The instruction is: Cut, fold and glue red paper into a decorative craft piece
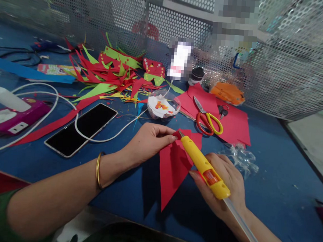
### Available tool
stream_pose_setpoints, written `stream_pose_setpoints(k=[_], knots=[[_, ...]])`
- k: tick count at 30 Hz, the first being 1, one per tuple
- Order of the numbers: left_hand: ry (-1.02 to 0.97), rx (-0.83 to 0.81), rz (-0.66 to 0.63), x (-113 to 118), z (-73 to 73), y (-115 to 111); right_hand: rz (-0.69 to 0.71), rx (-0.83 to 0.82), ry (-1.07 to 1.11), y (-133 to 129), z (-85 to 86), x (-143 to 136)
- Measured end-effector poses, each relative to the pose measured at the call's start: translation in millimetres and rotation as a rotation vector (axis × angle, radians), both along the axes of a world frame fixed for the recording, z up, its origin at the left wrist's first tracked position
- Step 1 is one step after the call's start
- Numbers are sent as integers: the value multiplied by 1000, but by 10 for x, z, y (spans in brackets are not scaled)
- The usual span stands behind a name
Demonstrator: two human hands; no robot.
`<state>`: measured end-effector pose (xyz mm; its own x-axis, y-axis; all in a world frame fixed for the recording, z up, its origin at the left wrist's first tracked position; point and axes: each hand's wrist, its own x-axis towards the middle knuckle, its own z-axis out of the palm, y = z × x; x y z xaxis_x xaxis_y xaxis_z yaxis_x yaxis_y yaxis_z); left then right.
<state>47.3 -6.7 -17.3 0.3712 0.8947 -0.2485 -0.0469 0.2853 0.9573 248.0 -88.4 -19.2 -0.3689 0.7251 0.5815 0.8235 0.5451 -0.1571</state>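
Observation:
Between thumb and fingers, my left hand [149, 140] pinches the top edge of a red paper piece [173, 173] that tapers to a point towards me. My right hand [226, 181] is wrapped round a yellow glue gun [200, 160], and a long clear glue stick [245, 226] sticks out of its rear end. The gun's metal nozzle is at the paper's top edge, close to my left fingertips; whether it touches cannot be made out. Part of the right hand's grip is hidden behind the gun.
Scissors [207, 118] lie on red paper sheets [236, 122] beside keys [223, 111]. A clear bowl [175, 112] holds white paper with orange bits. Cut paper strips [106, 73] are heaped behind. A white cable [113, 138] crosses a dark phone [80, 130]. Clear plastic [243, 160] lies right.

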Motion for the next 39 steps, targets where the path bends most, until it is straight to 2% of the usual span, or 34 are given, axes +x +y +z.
stream_pose_setpoints(k=[33,39], knots=[[-12,-1,5,-1,-7,0,-59,27,-23,5,-11,2],[14,-4,23,-2,1,-1,-22,38,-19,-7,-14,28]])
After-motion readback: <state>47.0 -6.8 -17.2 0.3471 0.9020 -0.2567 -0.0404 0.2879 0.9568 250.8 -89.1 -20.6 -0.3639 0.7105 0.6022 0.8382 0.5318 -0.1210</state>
